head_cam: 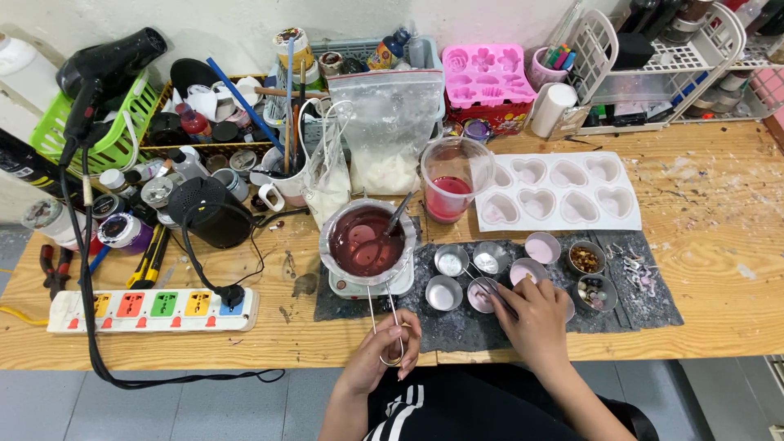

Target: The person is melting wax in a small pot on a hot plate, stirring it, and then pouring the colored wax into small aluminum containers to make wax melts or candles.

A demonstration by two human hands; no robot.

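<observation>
Left hand [384, 347] curls around wire pot handle [384, 322].

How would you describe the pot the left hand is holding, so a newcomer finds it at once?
On the wooden table, find the dark mat at the front edge. At its left end a round metal pot of dark red liquid sits on a small white base. Only it has a long wire handle, gripped by the left hand.

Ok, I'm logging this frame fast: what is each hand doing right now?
Left hand: closed on the wire handle of the melting pot.
Right hand: closed on a thin tool over the small tins.
</observation>
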